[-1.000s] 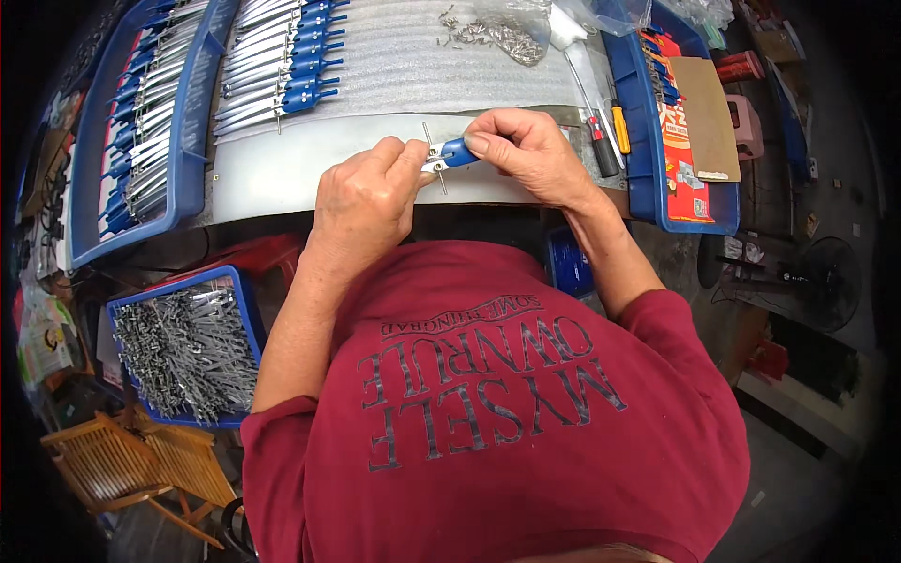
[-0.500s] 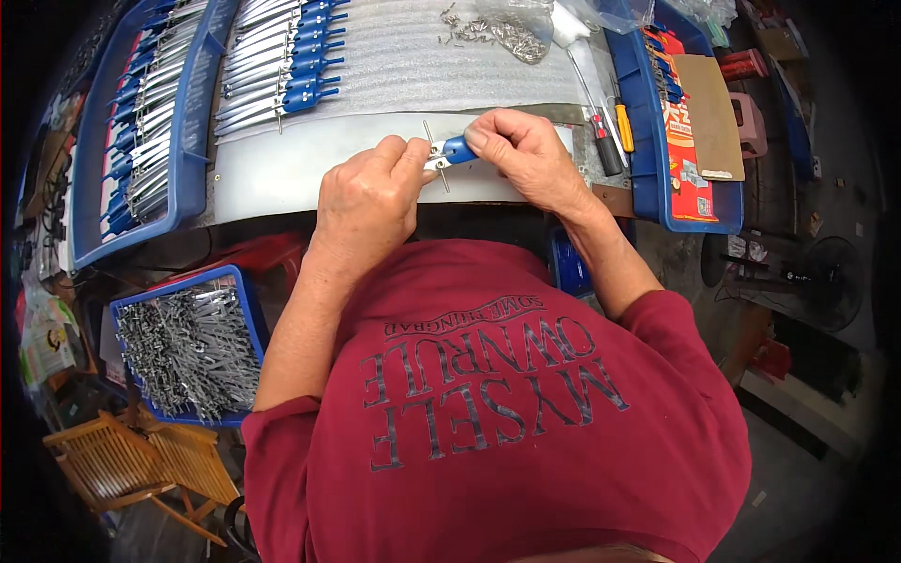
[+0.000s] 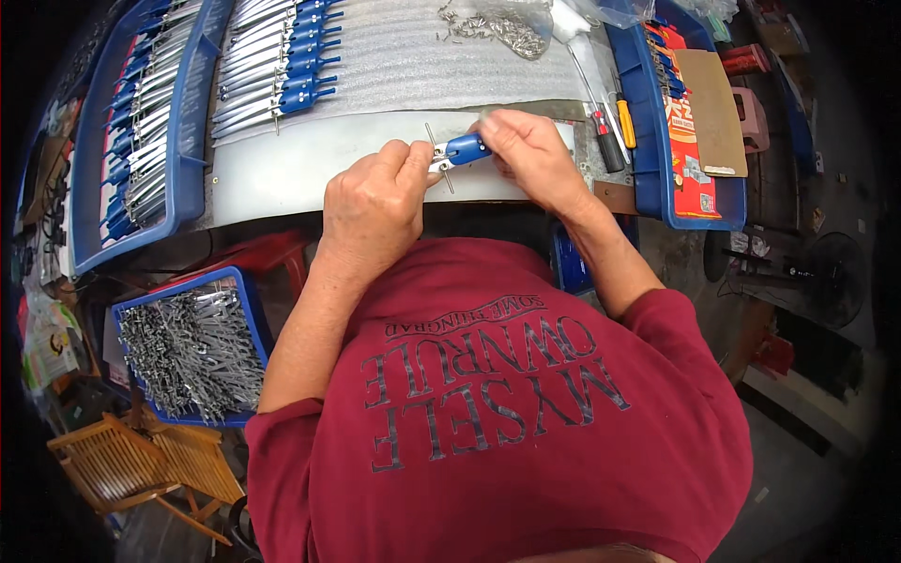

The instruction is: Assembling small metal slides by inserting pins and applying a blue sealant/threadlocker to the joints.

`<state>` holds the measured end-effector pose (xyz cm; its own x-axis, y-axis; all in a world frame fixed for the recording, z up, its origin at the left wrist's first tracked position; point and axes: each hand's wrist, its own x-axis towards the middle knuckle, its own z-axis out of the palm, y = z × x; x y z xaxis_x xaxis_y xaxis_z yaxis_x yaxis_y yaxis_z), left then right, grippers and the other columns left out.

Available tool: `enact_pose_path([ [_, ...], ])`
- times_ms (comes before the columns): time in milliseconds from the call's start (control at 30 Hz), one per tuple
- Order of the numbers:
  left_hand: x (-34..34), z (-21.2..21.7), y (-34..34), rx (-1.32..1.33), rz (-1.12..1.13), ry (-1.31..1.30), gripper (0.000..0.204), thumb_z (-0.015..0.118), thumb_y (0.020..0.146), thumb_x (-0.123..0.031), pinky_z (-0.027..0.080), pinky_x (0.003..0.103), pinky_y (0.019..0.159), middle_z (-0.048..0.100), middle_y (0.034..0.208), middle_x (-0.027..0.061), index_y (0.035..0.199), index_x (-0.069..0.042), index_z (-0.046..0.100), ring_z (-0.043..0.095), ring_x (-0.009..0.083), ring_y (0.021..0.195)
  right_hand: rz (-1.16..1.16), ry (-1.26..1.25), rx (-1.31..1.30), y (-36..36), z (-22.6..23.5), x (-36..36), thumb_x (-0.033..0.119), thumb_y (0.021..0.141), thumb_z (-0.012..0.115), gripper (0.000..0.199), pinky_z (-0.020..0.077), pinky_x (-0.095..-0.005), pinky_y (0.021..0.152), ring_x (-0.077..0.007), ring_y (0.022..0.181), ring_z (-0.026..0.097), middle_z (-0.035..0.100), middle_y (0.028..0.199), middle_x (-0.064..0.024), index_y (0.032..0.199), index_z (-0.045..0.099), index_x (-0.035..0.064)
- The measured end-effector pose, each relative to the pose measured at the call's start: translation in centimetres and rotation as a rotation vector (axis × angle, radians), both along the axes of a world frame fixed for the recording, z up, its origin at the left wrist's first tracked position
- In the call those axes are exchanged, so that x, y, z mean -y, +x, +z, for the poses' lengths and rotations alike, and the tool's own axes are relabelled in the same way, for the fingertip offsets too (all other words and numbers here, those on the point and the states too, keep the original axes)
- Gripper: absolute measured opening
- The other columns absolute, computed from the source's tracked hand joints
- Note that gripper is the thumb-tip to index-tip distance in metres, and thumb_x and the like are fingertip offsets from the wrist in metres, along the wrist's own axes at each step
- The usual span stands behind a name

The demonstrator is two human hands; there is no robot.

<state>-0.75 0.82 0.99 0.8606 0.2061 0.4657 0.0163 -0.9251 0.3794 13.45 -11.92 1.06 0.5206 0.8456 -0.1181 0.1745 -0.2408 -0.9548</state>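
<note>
At the far left of the room a slatted wooden folding chair [image 3: 122, 460] is standing low down, and beside it a blue tray [image 3: 251, 314] is holding a tangled heap of grey metal parts [image 3: 192, 352]. Above these, a blue bin [image 3: 192, 178] is sitting at the left of the surface [image 3: 272, 174], filled with finished-looking silver and blue pieces [image 3: 150, 141]. The surface is showing a smooth white strip along its near edge, while a grey foam sheet [image 3: 404, 75] is covering the part beyond, carrying a stacked row of similar pieces [image 3: 300, 94]. Farther right, small metal pins [image 3: 460, 30] are lying loose beside a clear bag [image 3: 516, 33]; then come a red-and-black screwdriver [image 3: 610, 145], a yellow-handled one [image 3: 626, 122], and a second blue bin [image 3: 648, 174] where a red carton [image 3: 692, 178] and brown cardboard [image 3: 710, 113] are resting. A dark fan [image 3: 835, 281] is standing at the far right. The left hand [image 3: 380, 192] is gripping the silver end of a single piece [image 3: 466, 148] above the white strip, between both hands. That piece is pointing slightly upward to the right — bright metal at the left, a thin rod crossing it, a glossy blue sleeve at the right. The right hand [image 3: 540, 159] is curling just beside the blue end, its thumb blurring — whether its fingers are touching, I cannot tell.
</note>
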Motion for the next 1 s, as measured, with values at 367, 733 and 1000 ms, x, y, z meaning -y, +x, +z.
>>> enact_pose_path([
  [367, -0.6, 0.0, 0.2, -0.027, -0.067, -0.115, 0.023, 0.062, 0.069, -0.006, 0.042, 0.034, 0.047, 0.051, 0.071, 0.0094, 0.091, -0.004, 0.054, 0.053, 0.0266, 0.057, 0.076, -0.031, 0.021, 0.3, 0.8, 0.1, 0.021, 0.085, 0.053, 0.021, 0.0289, -0.0176, 0.048, -0.0012, 0.056, 0.036, 0.046, 0.065, 0.0048, 0.082, 0.057, 0.0013],
  [733, -0.2, 0.4, -0.1, -0.052, -0.022, -0.027, 0.023, 0.062, 0.069, -0.006, 0.042, 0.034, 0.048, 0.050, 0.070, 0.0097, 0.090, -0.004, 0.053, 0.053, 0.0268, 0.056, 0.083, 0.009, 0.098, 0.1, 0.1, 0.0, 0.020, 0.085, 0.053, 0.020, 0.0344, -0.0195, 0.057, -0.0045, 0.065, 0.041, 0.049, 0.070, 0.0030, 0.082, 0.055, -0.0004],
  [1000, -1.0, 0.1, -0.4, -0.032, -0.097, -0.145, 0.019, 0.060, 0.071, -0.009, 0.042, 0.035, 0.047, 0.049, 0.068, 0.0089, 0.089, -0.004, 0.053, 0.053, 0.0257, 0.056, 0.145, -0.073, -0.109, 0.2, 1.2, -0.1, 0.022, 0.083, 0.055, 0.020, 0.0308, -0.0170, 0.054, -0.0012, 0.062, 0.036, 0.046, 0.069, 0.0057, 0.083, 0.056, 0.0018],
])
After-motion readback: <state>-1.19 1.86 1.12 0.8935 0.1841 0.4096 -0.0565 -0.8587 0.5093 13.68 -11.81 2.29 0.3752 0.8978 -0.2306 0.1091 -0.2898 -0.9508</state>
